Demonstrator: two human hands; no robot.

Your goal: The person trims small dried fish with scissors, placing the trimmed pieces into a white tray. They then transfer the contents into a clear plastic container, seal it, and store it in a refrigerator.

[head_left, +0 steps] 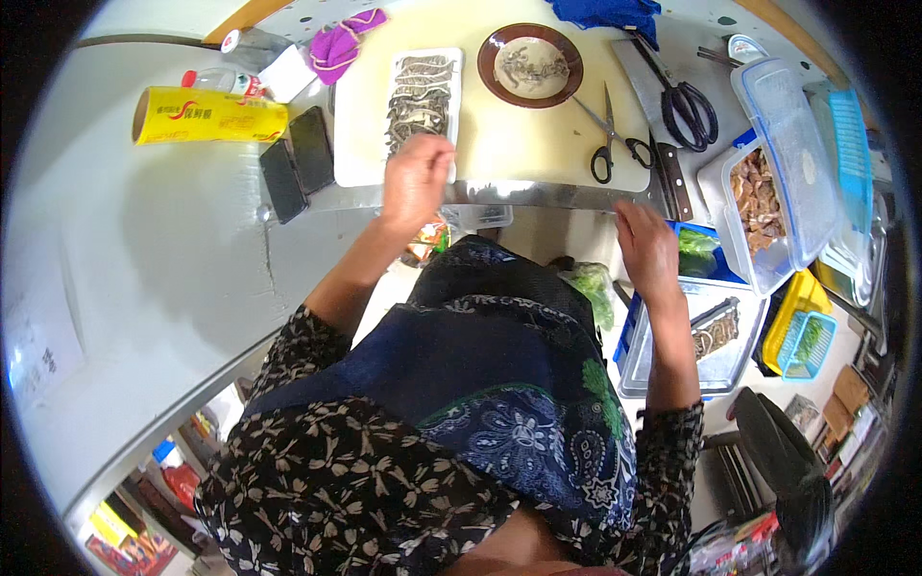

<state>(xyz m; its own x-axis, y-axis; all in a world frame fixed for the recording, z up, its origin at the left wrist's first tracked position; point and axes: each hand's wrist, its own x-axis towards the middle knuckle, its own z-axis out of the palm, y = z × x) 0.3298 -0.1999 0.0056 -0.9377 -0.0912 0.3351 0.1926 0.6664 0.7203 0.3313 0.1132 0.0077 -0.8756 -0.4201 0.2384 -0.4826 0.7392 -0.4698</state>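
My left hand (420,178) is over the near end of a narrow white tray (457,93), fingers curled in. Folded grey-brown strips of food (421,93), resembling tripe, fill that tray in rows. Whether the fingertips pinch a strip is hidden. Just off the front table edge, my right hand (648,248) hovers with bent fingers and no visible object. The tray stands on a pale yellow cutting board (518,147). A brown-rimmed bowl (492,85) of loose strips in cloudy liquid sits farther back. Black-handled scissors (610,137) lie spread on the board's right part.
On the right are larger scissors (684,108), a cleaver (673,180) and a lidded plastic box (720,187) of meat pieces (756,201). Two phones (297,165), a yellow cling-film roll (209,119) and a purple cloth (338,47) lie left. A lower clear tray (742,360) holds another strip pack.
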